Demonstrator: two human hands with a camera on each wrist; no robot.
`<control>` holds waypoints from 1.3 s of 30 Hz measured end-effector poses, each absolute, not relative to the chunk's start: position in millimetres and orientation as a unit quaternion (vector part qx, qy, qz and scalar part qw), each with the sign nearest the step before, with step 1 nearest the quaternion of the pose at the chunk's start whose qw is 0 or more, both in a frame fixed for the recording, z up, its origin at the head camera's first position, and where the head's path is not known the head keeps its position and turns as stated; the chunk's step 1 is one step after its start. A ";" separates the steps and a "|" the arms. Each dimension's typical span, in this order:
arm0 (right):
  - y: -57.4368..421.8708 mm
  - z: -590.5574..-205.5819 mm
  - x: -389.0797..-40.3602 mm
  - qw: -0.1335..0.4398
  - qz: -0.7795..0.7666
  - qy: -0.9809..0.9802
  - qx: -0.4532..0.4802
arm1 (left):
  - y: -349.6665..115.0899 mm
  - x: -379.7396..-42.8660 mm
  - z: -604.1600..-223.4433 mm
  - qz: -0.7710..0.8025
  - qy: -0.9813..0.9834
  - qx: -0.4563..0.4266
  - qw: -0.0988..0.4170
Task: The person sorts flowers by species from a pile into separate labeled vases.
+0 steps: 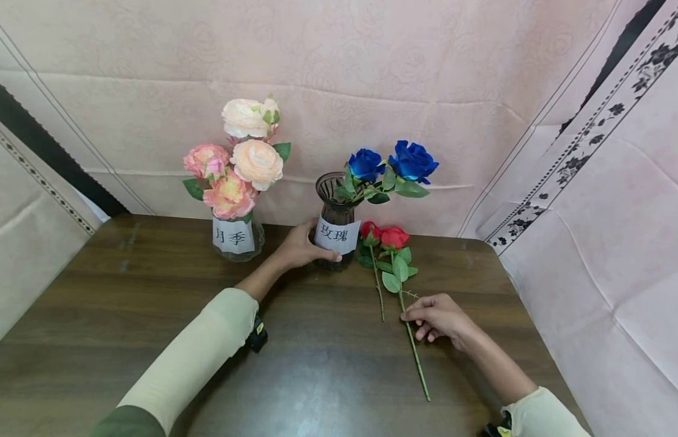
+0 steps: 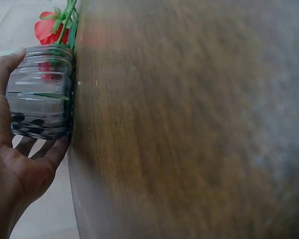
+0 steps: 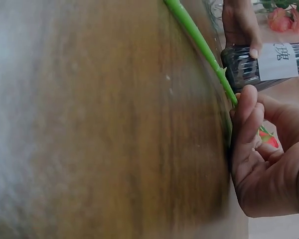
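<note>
My left hand (image 1: 301,247) grips the lower part of a dark ribbed glass vase (image 1: 337,213) from its left side, thumb across the front by the white paper label (image 1: 339,235). Two blue roses (image 1: 414,161) stand in the vase and lean to the right. With thumb and fingertips, my right hand (image 1: 439,318) pinches the green stem (image 3: 202,45) of a long red rose (image 1: 394,237). Its bloom points toward the back of the table. A shorter red rose (image 1: 369,230) lies just left of it, beside the vase.
Left of the vase stands a clear glass vase (image 1: 254,241) with a label, holding pink flowers (image 1: 229,194) and cream flowers (image 1: 257,164). Both vases stand near the back edge of the brown wooden table (image 1: 295,364). Pale patterned cloth (image 1: 371,48) hangs behind and at the sides.
</note>
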State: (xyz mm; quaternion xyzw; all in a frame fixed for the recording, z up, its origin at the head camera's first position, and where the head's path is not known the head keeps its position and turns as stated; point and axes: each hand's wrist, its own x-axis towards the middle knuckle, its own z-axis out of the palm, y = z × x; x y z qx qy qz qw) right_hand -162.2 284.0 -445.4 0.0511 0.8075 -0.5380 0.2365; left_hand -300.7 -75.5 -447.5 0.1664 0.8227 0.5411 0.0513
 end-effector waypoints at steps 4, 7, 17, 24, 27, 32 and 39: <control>283.4 -442.8 -159.4 0.228 -0.554 0.799 0.047 | -75.3 -301.0 -447.6 0.538 0.825 0.166 0.050; 283.4 -440.7 -156.8 0.231 -0.560 0.794 0.043 | -75.7 -301.2 -447.9 0.536 0.826 0.164 0.050; 287.4 -439.3 -154.8 0.282 -0.644 0.711 0.008 | -76.2 -302.0 -448.4 0.540 0.824 0.163 0.054; 287.0 -448.3 -155.0 0.338 -0.681 0.650 -0.013 | -75.1 -301.0 -448.0 0.541 0.824 0.161 0.055; 285.9 -451.3 -154.4 0.344 -0.687 0.640 -0.018 | -74.7 -301.0 -448.1 0.540 0.824 0.162 0.054; 283.1 -455.9 -152.9 0.330 -0.707 0.625 -0.015 | -74.6 -300.8 -447.7 0.541 0.823 0.164 0.053; 278.2 -459.5 -154.9 0.280 -0.751 0.597 0.001 | -75.7 -302.4 -448.9 0.540 0.824 0.163 0.053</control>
